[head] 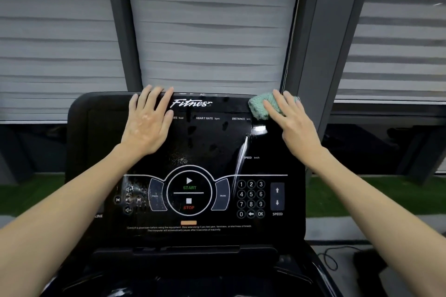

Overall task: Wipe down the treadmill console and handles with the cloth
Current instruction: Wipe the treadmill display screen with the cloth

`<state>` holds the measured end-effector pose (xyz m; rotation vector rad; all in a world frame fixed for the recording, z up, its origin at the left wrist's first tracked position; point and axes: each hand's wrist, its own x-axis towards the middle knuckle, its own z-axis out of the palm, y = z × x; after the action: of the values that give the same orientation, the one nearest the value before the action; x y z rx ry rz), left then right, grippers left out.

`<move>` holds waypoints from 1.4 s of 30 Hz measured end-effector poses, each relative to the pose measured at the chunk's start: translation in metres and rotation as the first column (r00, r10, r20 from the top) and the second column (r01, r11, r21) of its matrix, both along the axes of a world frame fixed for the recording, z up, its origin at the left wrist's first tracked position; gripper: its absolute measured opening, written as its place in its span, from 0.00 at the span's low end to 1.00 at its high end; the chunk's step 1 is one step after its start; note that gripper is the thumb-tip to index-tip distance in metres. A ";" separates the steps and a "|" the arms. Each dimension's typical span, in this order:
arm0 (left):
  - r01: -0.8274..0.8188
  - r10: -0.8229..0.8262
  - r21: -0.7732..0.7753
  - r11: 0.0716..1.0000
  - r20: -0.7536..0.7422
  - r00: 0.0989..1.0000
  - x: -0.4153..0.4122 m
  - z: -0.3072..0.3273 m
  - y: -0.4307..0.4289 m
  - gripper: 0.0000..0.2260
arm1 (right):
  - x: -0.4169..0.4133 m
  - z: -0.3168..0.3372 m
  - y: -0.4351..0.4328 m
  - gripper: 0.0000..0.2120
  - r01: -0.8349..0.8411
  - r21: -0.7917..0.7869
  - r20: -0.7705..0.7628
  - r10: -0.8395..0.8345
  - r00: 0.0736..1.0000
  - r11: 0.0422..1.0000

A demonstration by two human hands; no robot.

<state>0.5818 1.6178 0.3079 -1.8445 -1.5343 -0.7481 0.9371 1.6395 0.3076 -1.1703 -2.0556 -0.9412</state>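
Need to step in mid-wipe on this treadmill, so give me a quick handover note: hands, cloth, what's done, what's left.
Left hand: flat on the console's upper left, fingers straight, holding nothing.
Right hand: straight fingers press the green cloth against the console's top right corner.
Done: wiping has begun at the top right; a wet streak runs from there down toward the keypad.
Left: smudges mid-panel and spots on the left media buttons need a pass, as does the rest of the panel. The handles are out of view, so check them.
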 end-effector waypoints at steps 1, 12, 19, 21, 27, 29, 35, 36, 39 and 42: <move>0.003 -0.003 0.008 1.000 -0.002 1.000 0.000 -0.001 0.000 0.25 | -0.002 -0.006 0.000 0.37 0.007 -0.006 -0.022 -0.007 1.000 1.000; 0.063 -0.064 0.027 0.998 0.015 0.998 -0.002 0.000 -0.003 0.25 | 0.011 -0.194 -0.106 0.45 -0.094 -0.163 0.086 0.109 0.990 0.982; 0.077 -0.077 0.001 0.997 0.043 0.996 -0.001 0.001 -0.004 0.24 | 0.003 -0.121 -0.084 0.30 -0.064 -0.103 0.144 0.079 0.986 0.993; 0.079 -0.079 -0.007 0.997 0.039 0.996 -0.001 0.002 -0.005 0.24 | -0.004 -0.077 -0.064 0.29 -0.033 -0.058 0.100 0.039 0.994 0.998; 0.092 -0.091 -0.032 0.995 0.033 0.995 -0.005 0.005 -0.007 0.24 | -0.026 -0.005 -0.023 0.38 0.022 -0.136 -0.047 -0.029 0.998 0.990; 0.096 -0.096 -0.023 0.995 0.029 0.995 -0.006 0.004 -0.007 0.24 | -0.028 -0.026 -0.026 0.35 0.020 -0.105 -0.060 -0.026 0.998 0.994; 0.118 -0.118 0.001 0.993 0.044 0.992 -0.006 0.004 -0.006 0.23 | -0.011 -0.168 -0.100 0.32 -0.104 -0.109 0.029 0.108 0.994 0.989; 0.120 -0.120 0.003 0.993 0.048 0.992 -0.006 0.004 -0.006 0.23 | -0.007 -0.187 -0.112 0.33 -0.103 -0.144 0.069 0.114 0.991 0.984; 0.127 -0.127 0.005 0.992 0.034 0.991 -0.008 0.005 -0.007 0.23 | 0.005 -0.195 -0.114 0.44 -0.087 -0.193 0.189 0.124 0.974 0.977; 0.136 -0.136 -0.022 0.990 0.021 0.991 -0.011 0.005 -0.006 0.24 | 0.000 -0.142 -0.089 0.31 -0.148 -0.177 0.202 0.183 0.962 0.973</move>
<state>0.5712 1.6116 0.3127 -1.9805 -1.4459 -0.8153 0.9369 1.5506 0.1656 -0.9899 -2.4024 -0.8674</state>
